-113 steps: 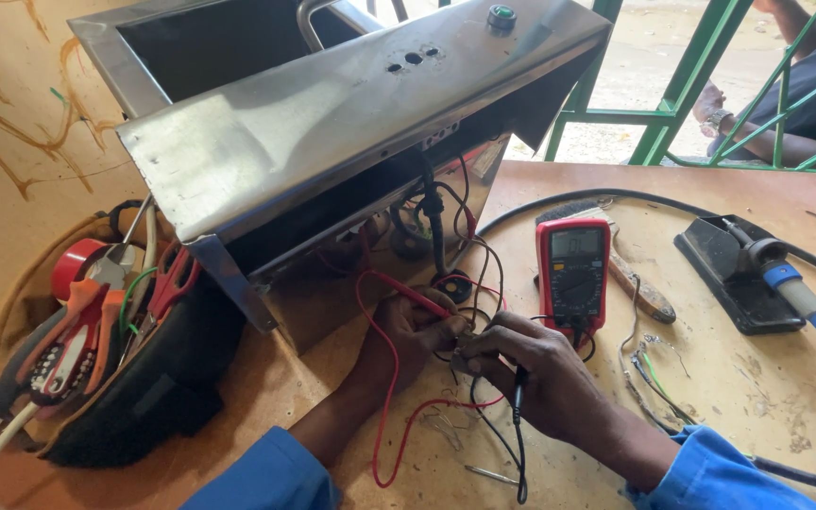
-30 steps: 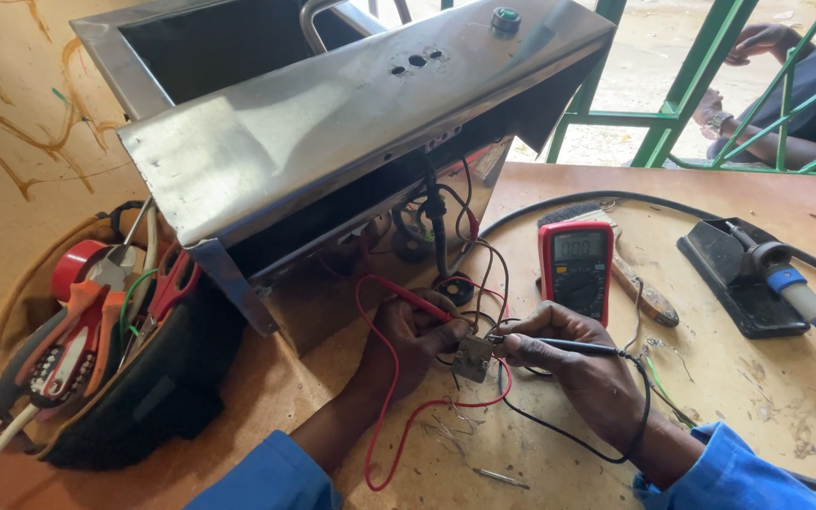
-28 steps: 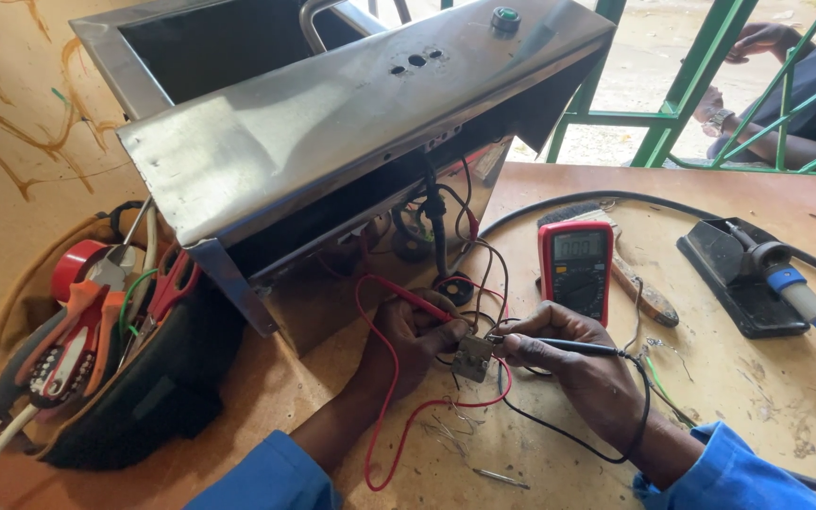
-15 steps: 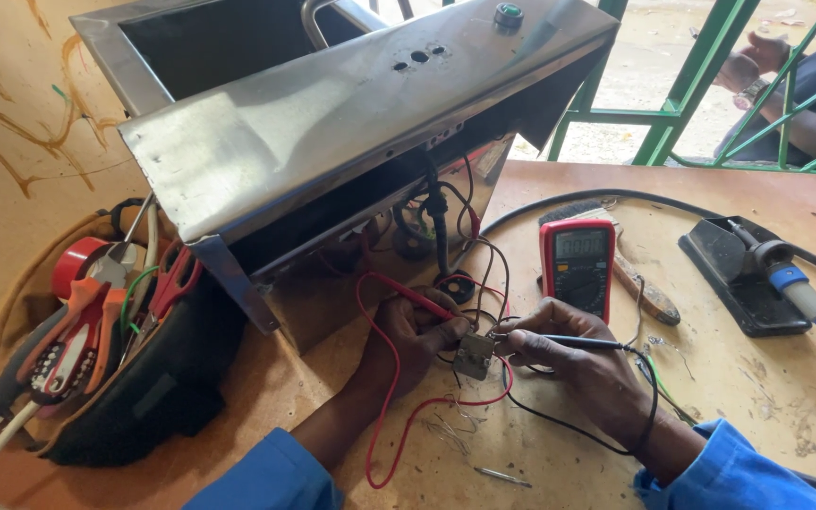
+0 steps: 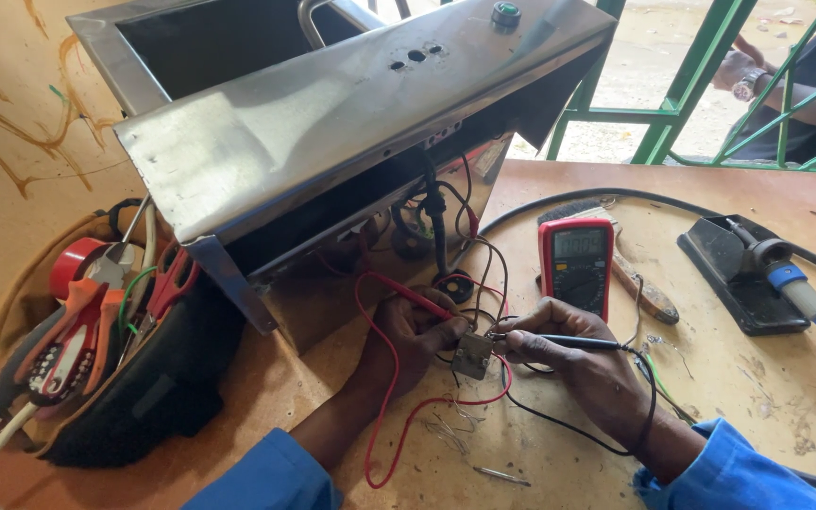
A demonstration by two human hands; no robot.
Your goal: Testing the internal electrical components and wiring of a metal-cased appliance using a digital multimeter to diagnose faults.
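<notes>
Head view, frame centre | left hand [image 5: 415,332] pinching red probe [image 5: 406,293] | right hand [image 5: 573,354] gripping black probe [image 5: 573,342] | both tips touching small grey switch block [image 5: 472,356]: light, stiff, probably best held by its edges.

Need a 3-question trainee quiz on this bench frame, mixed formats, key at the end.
1. True or false: the right hand holds a black probe with its tip at the small grey component.
2. Which hand holds the red probe? A) left hand B) right hand C) neither
3. Fill in: the red multimeter lies on the wooden table just beyond the ____ hand.

Key: 1 true; 2 A; 3 right
</notes>
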